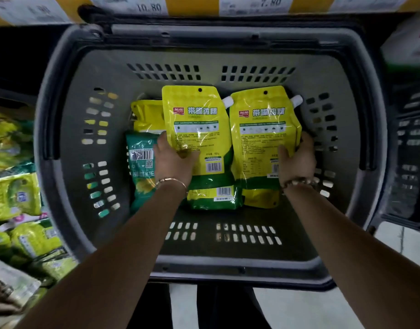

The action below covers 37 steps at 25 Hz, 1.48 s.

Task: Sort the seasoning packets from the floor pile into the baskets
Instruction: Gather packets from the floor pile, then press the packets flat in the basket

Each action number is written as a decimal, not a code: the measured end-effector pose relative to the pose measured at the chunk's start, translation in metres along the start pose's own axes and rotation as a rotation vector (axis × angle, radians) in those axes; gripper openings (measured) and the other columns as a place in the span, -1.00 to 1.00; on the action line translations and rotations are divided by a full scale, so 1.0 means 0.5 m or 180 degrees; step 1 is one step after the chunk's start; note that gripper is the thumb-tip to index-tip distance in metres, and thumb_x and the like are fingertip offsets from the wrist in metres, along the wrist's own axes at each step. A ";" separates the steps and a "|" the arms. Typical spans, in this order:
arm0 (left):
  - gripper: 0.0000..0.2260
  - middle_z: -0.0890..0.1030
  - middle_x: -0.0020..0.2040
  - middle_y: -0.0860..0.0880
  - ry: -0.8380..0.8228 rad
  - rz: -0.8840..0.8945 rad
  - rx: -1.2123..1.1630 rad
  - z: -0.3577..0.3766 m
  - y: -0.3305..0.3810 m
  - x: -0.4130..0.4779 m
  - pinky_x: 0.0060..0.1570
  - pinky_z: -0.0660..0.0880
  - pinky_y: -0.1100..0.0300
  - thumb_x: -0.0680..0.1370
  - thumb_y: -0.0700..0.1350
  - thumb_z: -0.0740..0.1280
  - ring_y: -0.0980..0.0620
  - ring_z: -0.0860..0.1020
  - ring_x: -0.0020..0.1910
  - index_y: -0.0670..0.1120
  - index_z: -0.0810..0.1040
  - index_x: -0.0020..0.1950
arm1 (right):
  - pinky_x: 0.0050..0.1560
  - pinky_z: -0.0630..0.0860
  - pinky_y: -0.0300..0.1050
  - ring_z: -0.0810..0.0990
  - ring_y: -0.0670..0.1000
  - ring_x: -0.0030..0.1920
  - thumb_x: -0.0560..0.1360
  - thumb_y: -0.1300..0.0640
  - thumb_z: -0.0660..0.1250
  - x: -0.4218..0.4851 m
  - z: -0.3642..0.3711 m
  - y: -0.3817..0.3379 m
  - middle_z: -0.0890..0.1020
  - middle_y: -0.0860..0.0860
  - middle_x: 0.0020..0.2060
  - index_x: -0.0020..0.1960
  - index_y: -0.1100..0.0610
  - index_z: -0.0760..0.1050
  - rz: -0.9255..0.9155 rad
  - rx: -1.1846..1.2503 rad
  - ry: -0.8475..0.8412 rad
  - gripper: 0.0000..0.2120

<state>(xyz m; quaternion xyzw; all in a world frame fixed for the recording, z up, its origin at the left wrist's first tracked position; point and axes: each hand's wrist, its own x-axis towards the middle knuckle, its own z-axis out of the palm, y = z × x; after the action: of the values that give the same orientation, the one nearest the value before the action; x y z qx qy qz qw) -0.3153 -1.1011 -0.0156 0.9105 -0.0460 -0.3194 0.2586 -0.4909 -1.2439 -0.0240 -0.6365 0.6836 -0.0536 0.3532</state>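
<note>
Left hand [173,160]: clamped on the lower left edge of the left pouch [197,124], thumb across its face. Right hand [296,160]: clamped likewise on the lower right edge of the right pouch [263,129].

Both are yellow spouted seasoning pouches. They are held side by side, nearly touching, inside the grey basket [61,115] at centre frame.

Governing relation: each pouch extends up the frame from its hand. The long axis runs bottom to top, the spout sits at the upper right corner and the printed face is toward the camera. Both sit over packets already lying on the basket bottom, among them a green packet [141,162] just left of the left hand. Whether the held pouches rest on these cannot be determined. Judgement: setting down needs only a short lowering and release, with no turning.

The floor pile [16,193] of packets lies at the left edge of the frame, outside the basket wall and nearer the left hand.

Surroundings: a pale floor [415,236] at lower right, a darker second basket [410,150] at the right edge, and shelf price labels [149,7] along the top. Lighting is dim.
</note>
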 end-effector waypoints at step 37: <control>-0.51 0.45 0.33 -0.09 0.0119 0.1149 -0.0334 -0.436 -0.192 -0.226 0.26 0.17 0.38 0.42 -0.18 0.44 -0.05 0.38 0.33 -0.10 0.44 0.34 | 0.23 0.33 -0.05 0.37 0.18 0.33 0.52 0.09 0.31 -0.436 0.072 -0.289 0.30 0.14 0.42 0.48 0.13 0.18 -0.1957 -0.0946 -0.0834 -0.41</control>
<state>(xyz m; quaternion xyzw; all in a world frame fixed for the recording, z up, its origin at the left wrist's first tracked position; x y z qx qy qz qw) -0.2806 -0.8941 0.1435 0.8785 -0.1871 -0.2528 0.3596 -0.3637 -1.0589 0.1152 -0.8581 0.4096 0.0245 0.3088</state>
